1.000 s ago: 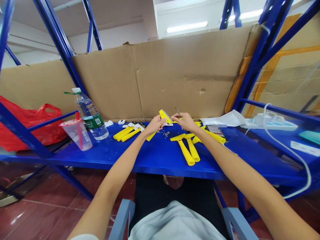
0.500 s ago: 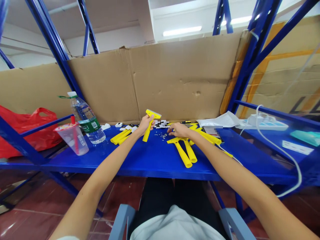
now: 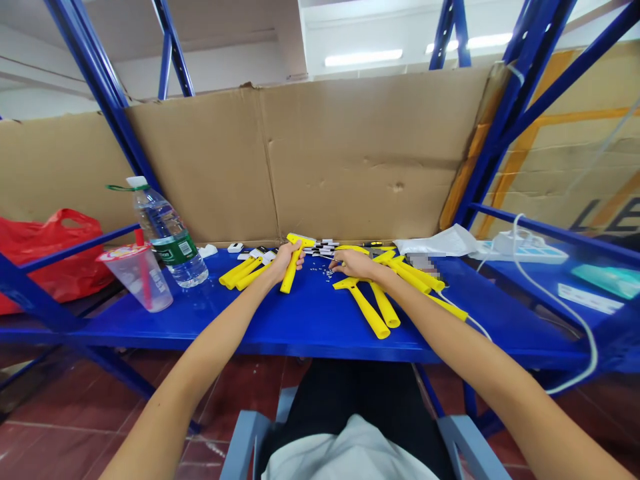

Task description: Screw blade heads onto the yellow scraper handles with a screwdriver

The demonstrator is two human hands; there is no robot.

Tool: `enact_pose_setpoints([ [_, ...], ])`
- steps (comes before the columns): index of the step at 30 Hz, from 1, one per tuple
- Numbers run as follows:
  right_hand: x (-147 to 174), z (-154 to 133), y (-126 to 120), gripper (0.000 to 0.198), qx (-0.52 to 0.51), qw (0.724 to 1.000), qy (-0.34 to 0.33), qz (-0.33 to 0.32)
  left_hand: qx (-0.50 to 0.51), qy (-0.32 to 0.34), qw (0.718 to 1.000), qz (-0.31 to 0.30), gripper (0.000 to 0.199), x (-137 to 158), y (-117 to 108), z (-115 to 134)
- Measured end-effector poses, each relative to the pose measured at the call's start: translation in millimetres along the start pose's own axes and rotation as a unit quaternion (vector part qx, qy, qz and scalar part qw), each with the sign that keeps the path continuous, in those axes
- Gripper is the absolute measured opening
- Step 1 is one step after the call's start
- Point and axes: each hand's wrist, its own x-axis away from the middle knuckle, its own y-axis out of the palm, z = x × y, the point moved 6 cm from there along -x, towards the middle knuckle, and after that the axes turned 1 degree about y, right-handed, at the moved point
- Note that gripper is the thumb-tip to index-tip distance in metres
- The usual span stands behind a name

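Observation:
My left hand point(image 3: 287, 259) is closed round the handle of a yellow scraper point(image 3: 291, 272), its wide head up and tilted. Just right of it, my right hand point(image 3: 353, 262) is closed, fingertips down at a scatter of tiny metal screws point(image 3: 329, 272). A thin metal shaft point(image 3: 326, 257), like that of a screwdriver, sticks out leftward from these fingers; its handle is hidden in the hand. More yellow scrapers point(image 3: 367, 310) lie under and beside my right wrist. Several yellow handles point(image 3: 243, 272) lie left of my left hand, next to small white and black pieces point(image 3: 260, 253).
A water bottle point(image 3: 173, 237) and a plastic cup with a red straw point(image 3: 137, 273) stand at the left, by a red bag point(image 3: 55, 260). Cardboard point(image 3: 350, 160) walls the back. A clear plastic bag point(image 3: 445, 241), power strip point(image 3: 530, 250) and white cable point(image 3: 575, 313) lie right.
My left hand has lowered the scraper slightly and moved it a little left, tilting it more. My right fingers have come down to the screws. The view has shifted slightly.

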Motion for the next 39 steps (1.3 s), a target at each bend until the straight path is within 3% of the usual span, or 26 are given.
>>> enact_pose_setpoints([
  [27,4.4,2.7,4.6,0.003,-0.079,0.997,0.010,-0.011,-0.057,-0.041,0.997,-0.037,0.027,3.4,7.2,-14.7],
  [33,6.1,2.7,-4.2,0.009,-0.135,0.991,-0.004,0.017,-0.055,-0.041,0.997,-0.034,0.031,2.7,7.6,-14.2],
  [39,15.4,4.3,-24.3,0.023,-0.236,0.967,0.059,0.081,-0.069,-0.061,0.995,-0.050,0.027,6.5,13.4,-15.1],
])
